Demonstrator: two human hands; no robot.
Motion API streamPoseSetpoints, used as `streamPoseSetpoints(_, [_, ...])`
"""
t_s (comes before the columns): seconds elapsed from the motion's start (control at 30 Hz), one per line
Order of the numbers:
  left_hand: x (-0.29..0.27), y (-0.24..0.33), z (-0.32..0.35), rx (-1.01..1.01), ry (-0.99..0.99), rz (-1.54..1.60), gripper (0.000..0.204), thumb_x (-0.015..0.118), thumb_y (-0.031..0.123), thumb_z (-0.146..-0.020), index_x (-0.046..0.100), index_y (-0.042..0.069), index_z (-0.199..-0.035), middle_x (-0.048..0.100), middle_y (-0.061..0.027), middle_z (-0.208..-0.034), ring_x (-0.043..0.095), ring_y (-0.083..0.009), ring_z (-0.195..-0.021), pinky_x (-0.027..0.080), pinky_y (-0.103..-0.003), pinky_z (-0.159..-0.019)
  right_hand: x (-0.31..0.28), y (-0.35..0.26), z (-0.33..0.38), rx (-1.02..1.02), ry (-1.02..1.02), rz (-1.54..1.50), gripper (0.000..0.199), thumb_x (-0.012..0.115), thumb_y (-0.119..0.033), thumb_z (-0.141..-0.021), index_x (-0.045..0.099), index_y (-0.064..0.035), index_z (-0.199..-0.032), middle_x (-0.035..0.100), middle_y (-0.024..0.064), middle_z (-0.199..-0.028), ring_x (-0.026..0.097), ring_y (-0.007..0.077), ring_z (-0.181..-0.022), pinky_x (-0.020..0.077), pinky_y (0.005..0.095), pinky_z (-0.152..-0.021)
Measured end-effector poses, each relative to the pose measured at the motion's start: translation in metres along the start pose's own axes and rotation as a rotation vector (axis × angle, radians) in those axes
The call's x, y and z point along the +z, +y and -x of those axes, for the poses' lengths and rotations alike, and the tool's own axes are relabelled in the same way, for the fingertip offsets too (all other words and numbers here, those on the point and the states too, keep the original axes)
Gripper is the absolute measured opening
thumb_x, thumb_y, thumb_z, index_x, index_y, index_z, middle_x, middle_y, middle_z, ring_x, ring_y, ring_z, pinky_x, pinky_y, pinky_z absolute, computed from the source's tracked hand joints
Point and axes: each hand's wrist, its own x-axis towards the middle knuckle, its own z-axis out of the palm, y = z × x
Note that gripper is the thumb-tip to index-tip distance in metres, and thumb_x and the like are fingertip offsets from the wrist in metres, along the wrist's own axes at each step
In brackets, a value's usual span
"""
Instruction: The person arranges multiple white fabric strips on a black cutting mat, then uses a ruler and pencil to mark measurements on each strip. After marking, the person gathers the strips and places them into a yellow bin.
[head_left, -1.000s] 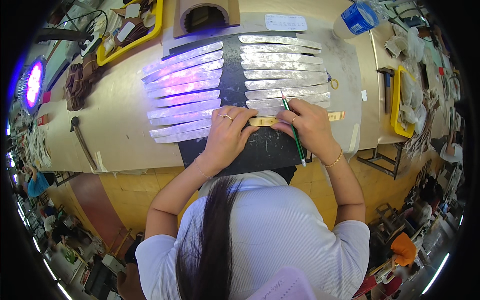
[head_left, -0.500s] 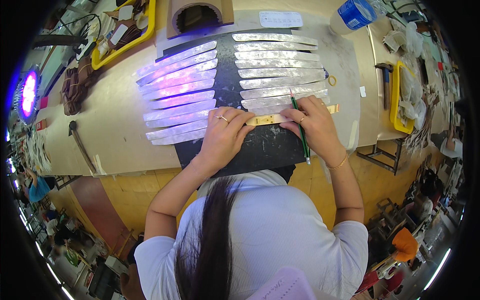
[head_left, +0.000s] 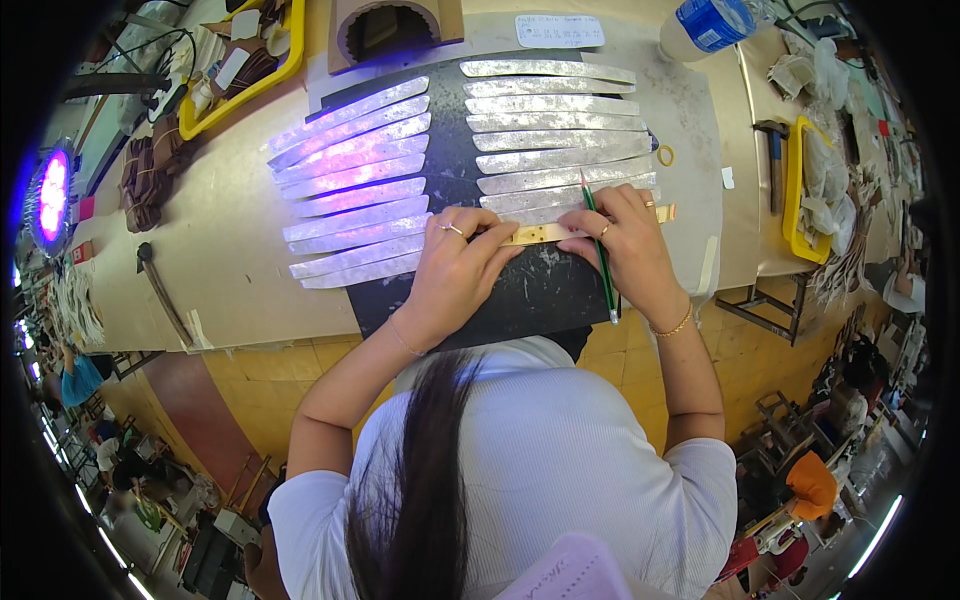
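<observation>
A narrow pale-yellow strip with small dark holes (head_left: 540, 234) lies over the nearest silvery strip at the near right of a black board (head_left: 452, 165). My left hand (head_left: 450, 268) is closed, its thumb and fingertips pinching the strip's left end. My right hand (head_left: 637, 245) presses on the strip farther right, with a green pencil (head_left: 604, 270) held between its fingers, red tip pointing away from me. Flat silvery strips lie beyond my hands in two columns, one on the left (head_left: 355, 165) and one on the right (head_left: 555, 122). The fingers partly cover the yellow strip.
A lit lamp (head_left: 52, 197) stands at far left, near a hammer (head_left: 162, 290). Behind are a yellow tray (head_left: 297, 60), a brown arched block (head_left: 448, 20), a written card (head_left: 558, 31) and a bottle (head_left: 712, 28). Another hammer (head_left: 772, 170) and yellow tray (head_left: 795, 215) are at right.
My left hand has shifted slightly right along the yellow strip. My right hand and the pencil have barely moved. The whole view has tilted a little.
</observation>
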Motion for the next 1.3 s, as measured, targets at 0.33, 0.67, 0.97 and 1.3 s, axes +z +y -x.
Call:
streamPoseSetpoints(0.33, [0.0013, 0.0011, 0.0009, 0.004, -0.022, -0.025, 0.023, 0.081, 0.013, -0.079, 0.073, 0.006, -0.100, 0.062, -0.0056, -0.095, 0.056, -0.0242, -0.092, 0.040, -0.037, -0.083, 0.0003, -0.0002, 0.0039, 0.022, -0.016, 0.002, 0.024, 0.077, -0.027, -0.078, 0.070, -0.0152, -0.098, 0.055, 0.0036, -0.089, 0.055, 0.0240, -0.093, 0.0391, 0.0392, -0.084])
streamPoseSetpoints(0.67, [0.0028, 0.0003, 0.0001, -0.012, -0.026, -0.029, 0.023, 0.081, 0.013, -0.079, 0.073, 0.006, -0.099, 0.061, -0.0053, -0.094, 0.055, -0.0243, -0.092, 0.040, -0.038, -0.083, 0.0019, -0.0015, 0.0035, 0.045, -0.010, -0.006, 0.024, 0.076, -0.027, -0.079, 0.070, -0.0152, -0.099, 0.055, 0.0041, -0.090, 0.054, 0.0247, -0.094, 0.0395, 0.0399, -0.085])
streamPoseSetpoints(0.97, [0.0020, 0.0004, 0.0000, -0.012, -0.033, -0.021, 0.023, 0.081, 0.013, -0.078, 0.073, 0.005, -0.098, 0.061, -0.0053, -0.093, 0.055, -0.0243, -0.092, 0.040, -0.037, -0.082, 0.0025, -0.0014, 0.0043, 0.057, -0.014, -0.006, 0.024, 0.076, -0.028, -0.079, 0.071, -0.0152, -0.099, 0.054, 0.0047, -0.090, 0.054, 0.0245, -0.093, 0.0392, 0.0390, -0.084])
streamPoseSetpoints(1.3, [0.0028, 0.0009, -0.0002, -0.022, -0.038, -0.020, 0.022, 0.081, 0.012, -0.079, 0.073, 0.006, -0.099, 0.061, -0.0049, -0.093, 0.055, -0.0236, -0.092, 0.040, -0.037, -0.083, 0.0037, -0.0022, 0.0061, 0.062, -0.004, 0.004, 0.025, 0.076, -0.029, -0.079, 0.071, -0.0153, -0.100, 0.054, 0.0048, -0.089, 0.054, 0.0246, -0.094, 0.0392, 0.0393, -0.084])
